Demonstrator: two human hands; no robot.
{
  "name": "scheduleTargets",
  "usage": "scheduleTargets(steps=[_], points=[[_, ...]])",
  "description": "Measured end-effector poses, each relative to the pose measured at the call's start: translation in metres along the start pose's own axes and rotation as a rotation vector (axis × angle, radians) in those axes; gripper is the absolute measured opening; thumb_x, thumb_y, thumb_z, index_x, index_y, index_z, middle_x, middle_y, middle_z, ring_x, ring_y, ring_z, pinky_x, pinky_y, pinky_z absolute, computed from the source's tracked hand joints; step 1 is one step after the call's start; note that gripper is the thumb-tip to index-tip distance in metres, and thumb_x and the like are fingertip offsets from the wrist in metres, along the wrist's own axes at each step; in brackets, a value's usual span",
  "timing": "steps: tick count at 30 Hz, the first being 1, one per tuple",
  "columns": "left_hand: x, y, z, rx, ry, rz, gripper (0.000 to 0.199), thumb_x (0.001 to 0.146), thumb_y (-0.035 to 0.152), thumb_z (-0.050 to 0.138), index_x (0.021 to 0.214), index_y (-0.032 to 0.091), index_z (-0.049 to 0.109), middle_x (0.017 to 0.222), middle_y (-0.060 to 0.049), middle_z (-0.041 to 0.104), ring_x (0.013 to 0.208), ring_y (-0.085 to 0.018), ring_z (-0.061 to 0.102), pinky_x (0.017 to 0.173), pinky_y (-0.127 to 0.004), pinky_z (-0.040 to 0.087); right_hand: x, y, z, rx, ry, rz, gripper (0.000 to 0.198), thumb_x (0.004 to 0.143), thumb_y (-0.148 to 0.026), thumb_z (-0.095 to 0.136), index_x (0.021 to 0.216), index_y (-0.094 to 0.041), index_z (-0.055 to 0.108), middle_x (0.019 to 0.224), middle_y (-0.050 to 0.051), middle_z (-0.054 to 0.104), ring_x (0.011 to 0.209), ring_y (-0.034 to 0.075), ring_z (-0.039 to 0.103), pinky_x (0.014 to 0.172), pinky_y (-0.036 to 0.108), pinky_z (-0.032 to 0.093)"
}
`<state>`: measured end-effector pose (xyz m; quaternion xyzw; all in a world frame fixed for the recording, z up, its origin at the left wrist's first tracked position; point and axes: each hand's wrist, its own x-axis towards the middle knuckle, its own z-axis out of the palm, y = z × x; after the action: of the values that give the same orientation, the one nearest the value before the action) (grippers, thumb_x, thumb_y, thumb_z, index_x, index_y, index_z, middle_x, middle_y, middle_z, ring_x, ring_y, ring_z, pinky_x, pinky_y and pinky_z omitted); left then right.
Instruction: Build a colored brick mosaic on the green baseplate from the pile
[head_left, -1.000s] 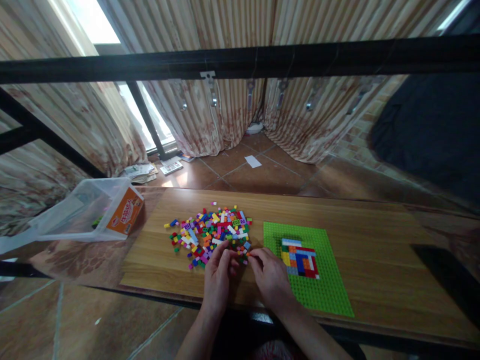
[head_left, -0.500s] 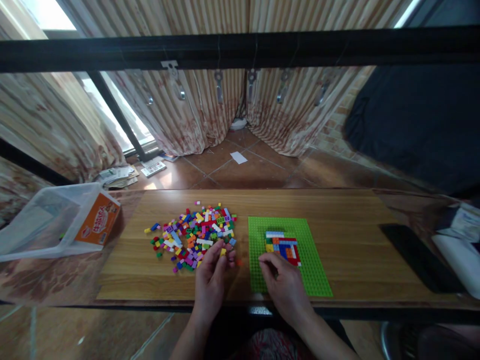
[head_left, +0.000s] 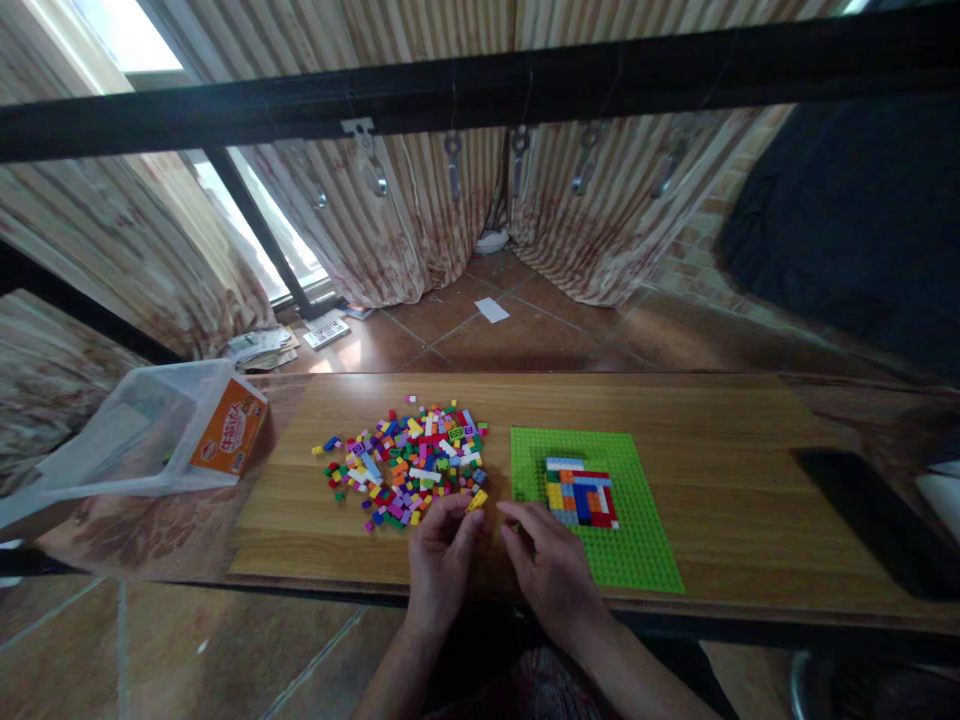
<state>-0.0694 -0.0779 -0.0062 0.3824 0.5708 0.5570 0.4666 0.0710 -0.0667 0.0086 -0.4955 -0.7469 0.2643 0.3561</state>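
Note:
Between the thumb and fingertips of my left hand (head_left: 441, 560) is a yellow toy brick (head_left: 477, 499), held just in front of the loose brick pile (head_left: 416, 465). My right hand (head_left: 553, 565) is closed in a pinch over the left edge of the green studded baseplate (head_left: 645, 550). Whether a small piece sits between its fingers is hidden. On the baseplate, beyond my right hand, a flat block of joined bricks (head_left: 583, 492) shows red, blue, white, orange, yellow and grey pieces.
A clear plastic bin (head_left: 150, 430) with an orange label lies at the left end of the wooden table (head_left: 712, 450). On the right rests a dark flat panel (head_left: 874, 520). A black metal bar (head_left: 480, 85) crosses beyond the table, before striped curtains (head_left: 420, 220).
My right hand has moved left off the joined bricks, closer to my left hand. The yellow brick now sticks out further from my left fingertips. The whole view has shifted and tilted slightly.

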Motion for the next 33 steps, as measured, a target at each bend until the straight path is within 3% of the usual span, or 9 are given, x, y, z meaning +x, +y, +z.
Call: scheduleTargets(steps=[4, 9, 16, 20, 23, 27, 33], points=[[-0.004, 0.006, 0.0, 0.094, -0.115, 0.067, 0.015, 0.083, 0.031, 0.061, 0.089, 0.017, 0.064, 0.068, 0.001, 0.061, 0.062, -0.01, 0.055, 0.061, -0.021, 0.046, 0.006, 0.001, -0.009, 0.048, -0.007, -0.091, 0.033, 0.092, -0.013, 0.045, 0.122, -0.022, 0.055, 0.105, 0.008, 0.065, 0.099, 0.018, 0.061, 0.085, 0.032, 0.052], [-0.016, 0.014, 0.014, 0.107, -0.206, 0.009, 0.022, 0.086, 0.033, 0.056, 0.096, 0.017, 0.066, 0.071, 0.0, 0.061, 0.061, -0.01, 0.053, 0.058, -0.021, 0.045, -0.006, 0.007, -0.023, 0.099, -0.008, -0.166, 0.027, 0.093, -0.015, 0.047, 0.115, -0.024, 0.06, 0.099, 0.005, 0.067, 0.092, 0.015, 0.063, 0.08, 0.027, 0.054], [-0.029, 0.015, 0.045, 0.16, -0.309, -0.094, 0.026, 0.086, 0.039, 0.054, 0.083, 0.015, 0.064, 0.065, 0.001, 0.056, 0.055, -0.009, 0.046, 0.051, -0.018, 0.039, -0.034, 0.024, -0.044, 0.055, 0.079, -0.068, 0.02, 0.091, -0.021, 0.053, 0.11, -0.024, 0.061, 0.098, 0.003, 0.071, 0.088, 0.015, 0.067, 0.076, 0.025, 0.056], [-0.03, 0.018, 0.057, 0.288, -0.298, -0.025, 0.027, 0.086, 0.039, 0.052, 0.078, 0.016, 0.063, 0.065, 0.001, 0.057, 0.06, -0.011, 0.051, 0.055, -0.02, 0.041, -0.041, 0.034, -0.058, 0.006, 0.088, -0.02, 0.014, 0.092, -0.024, 0.053, 0.101, -0.024, 0.063, 0.093, 0.002, 0.071, 0.083, 0.015, 0.068, 0.072, 0.025, 0.055], [-0.029, 0.018, 0.053, 0.417, -0.243, 0.076, 0.024, 0.089, 0.036, 0.049, 0.086, 0.017, 0.064, 0.076, -0.002, 0.064, 0.07, -0.014, 0.059, 0.064, -0.023, 0.046, -0.039, 0.041, -0.068, -0.042, 0.191, 0.039, 0.012, 0.091, -0.027, 0.055, 0.095, -0.023, 0.065, 0.09, 0.002, 0.07, 0.083, 0.016, 0.066, 0.075, 0.028, 0.054], [-0.026, 0.011, 0.033, 0.598, -0.19, 0.181, 0.02, 0.087, 0.032, 0.051, 0.092, 0.019, 0.064, 0.086, -0.004, 0.068, 0.079, -0.016, 0.064, 0.072, -0.027, 0.05, -0.029, 0.052, -0.076, -0.135, 0.368, 0.131, 0.015, 0.088, -0.033, 0.058, 0.087, -0.022, 0.067, 0.085, 0.004, 0.068, 0.082, 0.018, 0.064, 0.076, 0.032, 0.051], [-0.008, 0.006, 0.012, 0.746, -0.144, 0.319, 0.017, 0.087, 0.03, 0.052, 0.092, 0.019, 0.063, 0.088, -0.004, 0.068, 0.082, -0.018, 0.065, 0.073, -0.029, 0.052, -0.014, 0.057, -0.067, -0.252, 0.415, 0.145, 0.016, 0.087, -0.033, 0.06, 0.081, -0.02, 0.068, 0.078, 0.004, 0.069, 0.075, 0.018, 0.061, 0.073, 0.033, 0.045]])
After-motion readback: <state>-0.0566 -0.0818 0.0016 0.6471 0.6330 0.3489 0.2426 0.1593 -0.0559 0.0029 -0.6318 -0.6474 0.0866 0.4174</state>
